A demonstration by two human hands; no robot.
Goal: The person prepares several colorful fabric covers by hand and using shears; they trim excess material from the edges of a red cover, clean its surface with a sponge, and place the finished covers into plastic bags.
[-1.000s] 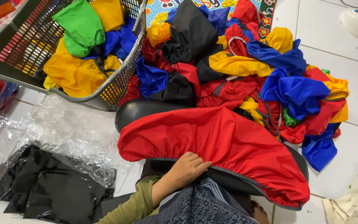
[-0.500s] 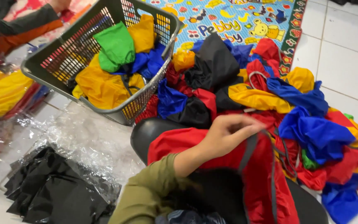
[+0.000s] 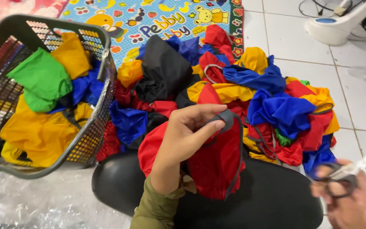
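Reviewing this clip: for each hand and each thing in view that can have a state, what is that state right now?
left hand: raised, pinching the grey edging of the red cloth
red cloth: hanging from the left hand, over the lap
right hand: blurred, holding scissors
scissors: held, blades pointing up and right; open or closed unclear
basket: upright, part filled with cloths
cloth pile: heaped loose on the floor

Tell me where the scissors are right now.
In the head view the scissors sit at the lower right, held in the right hand over the white floor tiles, just right of the heap of coloured fabric.
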